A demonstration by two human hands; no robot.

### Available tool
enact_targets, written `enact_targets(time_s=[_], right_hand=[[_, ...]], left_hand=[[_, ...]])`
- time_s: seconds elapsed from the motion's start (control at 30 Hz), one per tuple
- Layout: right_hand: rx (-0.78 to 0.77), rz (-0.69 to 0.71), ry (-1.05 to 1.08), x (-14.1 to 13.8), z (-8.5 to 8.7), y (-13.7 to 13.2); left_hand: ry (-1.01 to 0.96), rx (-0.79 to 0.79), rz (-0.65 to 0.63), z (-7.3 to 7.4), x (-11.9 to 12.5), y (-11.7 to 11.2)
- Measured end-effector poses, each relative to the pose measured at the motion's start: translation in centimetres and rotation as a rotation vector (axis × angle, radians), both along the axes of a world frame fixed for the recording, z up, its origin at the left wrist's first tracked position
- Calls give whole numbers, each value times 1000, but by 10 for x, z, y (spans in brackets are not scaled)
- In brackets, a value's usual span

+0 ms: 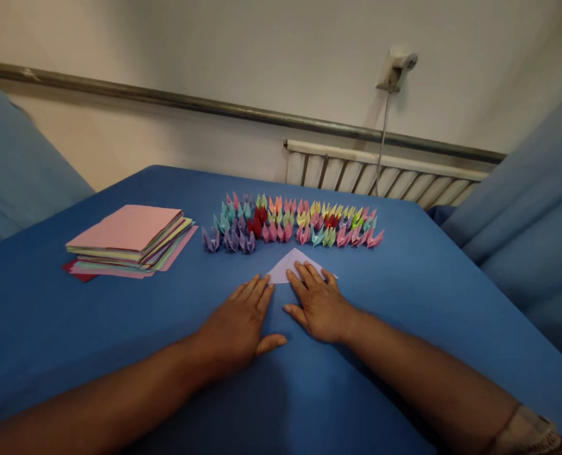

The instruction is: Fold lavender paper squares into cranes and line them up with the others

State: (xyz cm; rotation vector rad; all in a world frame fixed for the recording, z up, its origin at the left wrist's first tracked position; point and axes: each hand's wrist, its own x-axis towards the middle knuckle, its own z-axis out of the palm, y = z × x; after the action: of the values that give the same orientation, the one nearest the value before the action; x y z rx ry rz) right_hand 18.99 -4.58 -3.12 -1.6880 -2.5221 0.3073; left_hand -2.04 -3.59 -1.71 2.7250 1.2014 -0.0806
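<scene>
A pale lilac sheet of paper (pixel 291 261), folded into a triangle, lies on the blue table cover (pixel 404 303). My right hand (pixel 317 302) lies flat on the paper's near edge with its fingers stretched out. My left hand (pixel 240 319) rests flat on the cloth just left of the paper, fingertips at its left corner, thumb spread. Neither hand grips anything. Beyond the paper stand rows of several small folded paper cranes (pixel 293 221) in many colours.
A stack of coloured square paper sheets (pixel 131 240), pink on top, sits at the left of the table. Blue fabric hangs at both sides. Behind the table are a wall rail (pixel 243 112), a radiator (pixel 385 170) and a wall socket with a cord (pixel 397 66).
</scene>
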Motion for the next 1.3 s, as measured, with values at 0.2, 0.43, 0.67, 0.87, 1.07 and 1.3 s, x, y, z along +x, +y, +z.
enact_targets(time_s=[0.2,0.43,0.67,0.87,1.07,1.3], right_hand=[[-25,0,12,-1,3,1],[-94,39,-4,0,3,5],[-107,-100,-111,9,11,-4],[-70,-280,-288,23,21,-5],[10,-271,-401,16,25,-11],[-37,-70,-313,2,20,-21]], left_hand=[[-131,71,-23,12,32,10],[-193,-92,-104,-8,64,33],[-101,-40,-125,-6,51,35],[-79,-24,-183,-6,47,37],[-91,-63,-196,-4,46,38],[-110,-35,-195,-9,46,37]])
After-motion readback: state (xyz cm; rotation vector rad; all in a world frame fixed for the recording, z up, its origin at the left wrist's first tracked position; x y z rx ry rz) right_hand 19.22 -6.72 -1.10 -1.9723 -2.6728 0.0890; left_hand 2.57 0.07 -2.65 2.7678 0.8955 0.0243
